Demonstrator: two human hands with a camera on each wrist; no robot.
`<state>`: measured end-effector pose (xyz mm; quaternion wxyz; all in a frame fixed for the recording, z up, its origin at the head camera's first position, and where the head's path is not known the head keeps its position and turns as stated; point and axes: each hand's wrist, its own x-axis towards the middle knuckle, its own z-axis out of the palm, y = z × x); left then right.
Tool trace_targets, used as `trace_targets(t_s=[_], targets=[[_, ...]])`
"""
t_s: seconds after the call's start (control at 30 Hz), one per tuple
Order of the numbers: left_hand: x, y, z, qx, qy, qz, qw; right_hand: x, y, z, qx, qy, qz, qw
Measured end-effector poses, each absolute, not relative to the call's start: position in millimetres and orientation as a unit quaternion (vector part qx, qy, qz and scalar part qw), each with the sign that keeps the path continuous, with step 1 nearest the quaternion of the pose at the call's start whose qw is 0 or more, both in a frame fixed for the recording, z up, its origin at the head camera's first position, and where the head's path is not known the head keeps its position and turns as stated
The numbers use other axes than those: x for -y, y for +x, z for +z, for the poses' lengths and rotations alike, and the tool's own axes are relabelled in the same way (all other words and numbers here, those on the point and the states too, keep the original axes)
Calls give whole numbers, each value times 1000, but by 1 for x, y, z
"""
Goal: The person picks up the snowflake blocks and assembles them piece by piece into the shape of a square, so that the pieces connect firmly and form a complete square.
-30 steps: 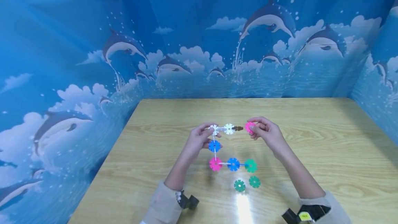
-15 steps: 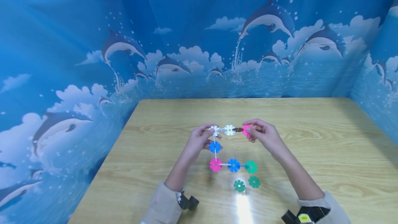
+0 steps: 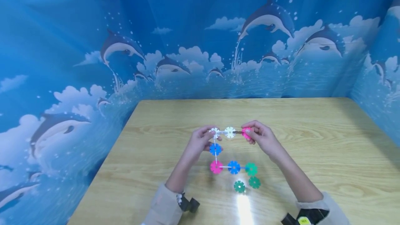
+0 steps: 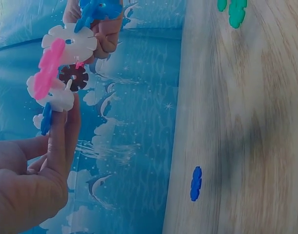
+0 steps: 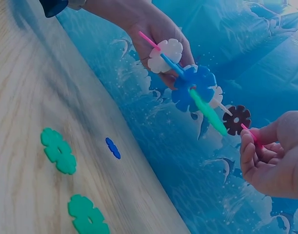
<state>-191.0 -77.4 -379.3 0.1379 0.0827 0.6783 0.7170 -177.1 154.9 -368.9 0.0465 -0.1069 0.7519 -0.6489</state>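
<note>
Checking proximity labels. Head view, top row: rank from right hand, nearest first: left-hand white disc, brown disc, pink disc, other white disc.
1. Pink notched disc, pinched in the right hand.
2. Brown notched disc, edge-on, left of pink.
3. Middle white notched disc, left of brown.
4. Left-end white notched disc, at the left hand.

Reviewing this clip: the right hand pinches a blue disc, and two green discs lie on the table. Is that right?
Not quite: the disc is pink, not blue. The head view shows the right hand pinching a pink disc, and two green discs lie on the table.
</note>
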Motion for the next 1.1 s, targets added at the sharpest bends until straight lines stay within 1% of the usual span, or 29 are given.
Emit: trace_targets(t_s=[0.3, 0.53, 0.67, 0.8, 0.9, 0.97, 1.1], targets=[[78, -190, -377, -692, 80, 706, 131, -148, -177, -372, -752, -93, -651, 37], [76, -191, -380, -691, 86, 705, 132, -153, -176, -370, -755, -103, -647, 35], [74, -191, -383, -675, 88, 721, 133, -161, -178, -366, -757, -101, -645, 18], [74, -191, -381, -629, 74, 766, 108, -169, -180, -363, -762, -79, -642, -22], [75, -190, -379, -594, 66, 797, 82, -170, -181, -364, -754, -51, -654, -32], [74, -189, -378, -573, 66, 814, 68, -167, -180, -365, -744, -34, -667, -17], [71, -189, -377, -533, 74, 841, 56, -158, -179, -371, -714, -18, -697, 56]])
